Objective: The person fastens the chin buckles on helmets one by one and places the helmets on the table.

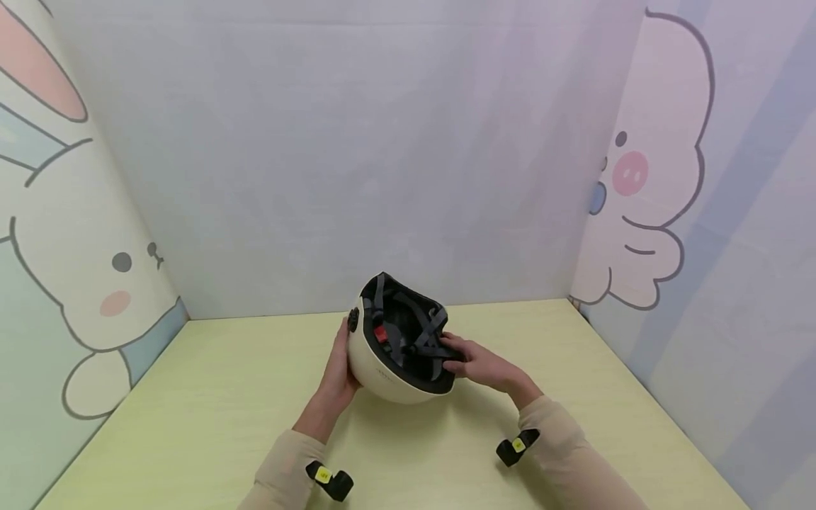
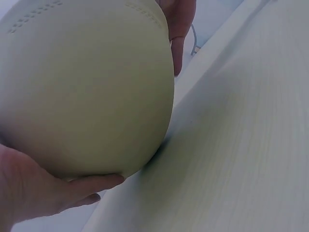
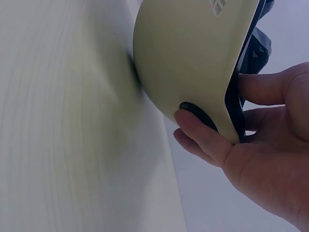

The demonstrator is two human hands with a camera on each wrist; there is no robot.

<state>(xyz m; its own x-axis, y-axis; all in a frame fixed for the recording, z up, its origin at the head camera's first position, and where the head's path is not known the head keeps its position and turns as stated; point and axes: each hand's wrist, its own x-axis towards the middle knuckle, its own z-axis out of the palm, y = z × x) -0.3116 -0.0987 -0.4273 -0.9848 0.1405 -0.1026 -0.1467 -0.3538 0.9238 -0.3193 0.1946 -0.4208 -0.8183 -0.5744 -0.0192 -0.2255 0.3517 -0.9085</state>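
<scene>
A cream helmet (image 1: 385,375) is tipped with its open side up and toward the right, its curved shell low over the table. Inside show a black lining, grey straps (image 1: 433,322) and a red buckle piece (image 1: 380,333). My left hand (image 1: 339,372) holds the shell's left side, thumb along the outside in the left wrist view. At the right rim my right hand (image 1: 478,361) grips the edge. The right wrist view shows the thumb on the inner side and fingers (image 3: 203,137) outside, by a dark oval vent (image 3: 198,113).
The helmet is over a pale yellow-green table (image 1: 191,411). A plain light wall (image 1: 357,156) stands behind it. Side walls carry a cartoon rabbit (image 1: 83,248) at left and a cartoon pig (image 1: 663,163) at right. Each sleeve bears a black wrist camera (image 1: 334,484).
</scene>
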